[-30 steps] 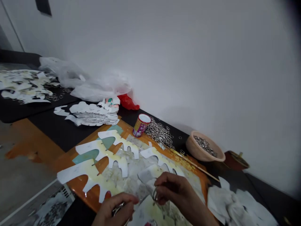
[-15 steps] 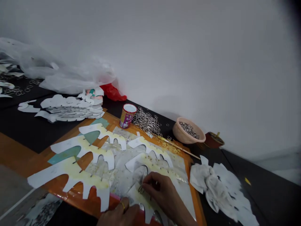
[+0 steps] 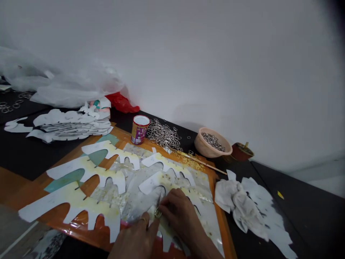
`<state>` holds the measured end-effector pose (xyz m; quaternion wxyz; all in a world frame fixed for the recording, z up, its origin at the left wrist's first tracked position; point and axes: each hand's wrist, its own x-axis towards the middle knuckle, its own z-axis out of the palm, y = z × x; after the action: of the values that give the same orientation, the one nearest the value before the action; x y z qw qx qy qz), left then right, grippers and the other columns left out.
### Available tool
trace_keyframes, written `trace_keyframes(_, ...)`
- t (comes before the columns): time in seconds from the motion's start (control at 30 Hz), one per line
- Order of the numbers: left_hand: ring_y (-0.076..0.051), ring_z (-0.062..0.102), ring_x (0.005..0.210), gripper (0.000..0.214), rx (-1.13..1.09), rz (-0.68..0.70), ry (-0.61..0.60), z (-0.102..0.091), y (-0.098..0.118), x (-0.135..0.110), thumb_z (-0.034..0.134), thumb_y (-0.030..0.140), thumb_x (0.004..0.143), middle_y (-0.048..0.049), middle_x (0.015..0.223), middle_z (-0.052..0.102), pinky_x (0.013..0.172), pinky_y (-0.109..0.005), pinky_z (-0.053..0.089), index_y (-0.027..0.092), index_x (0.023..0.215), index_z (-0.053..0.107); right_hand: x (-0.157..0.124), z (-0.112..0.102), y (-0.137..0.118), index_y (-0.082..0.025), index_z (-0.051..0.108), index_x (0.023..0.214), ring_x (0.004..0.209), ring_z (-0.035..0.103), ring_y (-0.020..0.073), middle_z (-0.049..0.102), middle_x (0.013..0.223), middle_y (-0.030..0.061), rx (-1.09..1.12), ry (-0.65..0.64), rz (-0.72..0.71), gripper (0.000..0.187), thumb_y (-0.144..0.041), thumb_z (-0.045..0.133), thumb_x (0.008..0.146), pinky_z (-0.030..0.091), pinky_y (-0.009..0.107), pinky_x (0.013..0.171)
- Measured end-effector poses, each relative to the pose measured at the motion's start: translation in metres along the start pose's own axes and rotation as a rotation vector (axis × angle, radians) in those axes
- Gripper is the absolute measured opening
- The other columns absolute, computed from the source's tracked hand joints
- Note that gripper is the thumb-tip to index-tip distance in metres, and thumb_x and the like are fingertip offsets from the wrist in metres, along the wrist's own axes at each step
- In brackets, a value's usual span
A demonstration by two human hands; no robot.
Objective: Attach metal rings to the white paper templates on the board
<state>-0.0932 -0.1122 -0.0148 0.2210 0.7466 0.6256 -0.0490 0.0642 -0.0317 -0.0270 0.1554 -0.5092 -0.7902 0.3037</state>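
Observation:
My left hand (image 3: 136,237) and my right hand (image 3: 180,214) meet at the near edge of an orange board (image 3: 126,138). Between their fingertips sits a small metal ring (image 3: 157,214), pinched against a white, yellow-stained paper cut-out (image 3: 164,180). My left hand wears a ring on one finger and presses down on the paper. Several more wavy-edged cut-outs (image 3: 88,169) lie across the board over a clear plastic sheet.
Behind the board stand a small tin (image 3: 139,129), a heap of loose metal rings (image 3: 161,133), a pink bowl (image 3: 212,145) of rings, a brown pot (image 3: 242,151) and a thin stick (image 3: 202,162). Crumpled white cloth (image 3: 242,205) lies right; stacked cut-outs (image 3: 67,124) and plastic bags (image 3: 67,86) left.
The view has swung right and down. My hands dropped from holding something above the board to pressing a ring onto the paper, the left moving in beside the right.

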Motion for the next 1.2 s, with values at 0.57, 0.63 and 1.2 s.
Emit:
trace_keyframes(0.57, -0.03, 0.078, 0.089, 0.063, -0.16, 0.043, 0.038, -0.011, -0.014, 0.009, 0.039, -0.001, 0.084, -0.0121, 0.119, 0.072, 0.076, -0.043, 0.063, 0.03, 0.131, 0.066, 0.0, 0.005, 0.019, -0.023, 0.079, 0.087, 0.089, 0.06, 0.0214, 0.071, 0.085, 0.0041, -0.164, 0.052, -0.243, 0.006, -0.019, 0.075, 0.088, 0.049, 0.033, 0.078)
trace_keyframes(0.63, -0.026, 0.076, 0.098, 0.053, -0.35, 0.09, 0.133, -0.009, -0.021, 0.007, 0.036, 0.009, 0.094, -0.0109, 0.122, 0.071, 0.084, -0.038, 0.062, 0.029, 0.135, 0.063, 0.0, 0.003, 0.018, -0.025, 0.08, 0.087, 0.088, 0.059, 0.021, 0.07, 0.085, 0.004, -0.187, 0.049, -0.25, 0.006, -0.021, 0.076, 0.088, 0.049, 0.032, 0.076)
trace_keyframes(1.2, -0.013, 0.039, 0.059, 0.046, -1.34, -0.195, 0.186, -0.018, -0.018, 0.01, 0.057, 0.062, 0.086, 0.0073, 0.065, 0.046, 0.055, -0.023, 0.032, 0.023, 0.108, 0.066, -0.002, -0.001, 0.009, -0.02, 0.077, 0.091, 0.093, 0.061, 0.0231, 0.071, 0.092, 0.0066, -0.199, -0.048, -0.157, 0.008, -0.014, 0.076, 0.086, 0.05, 0.035, 0.083)
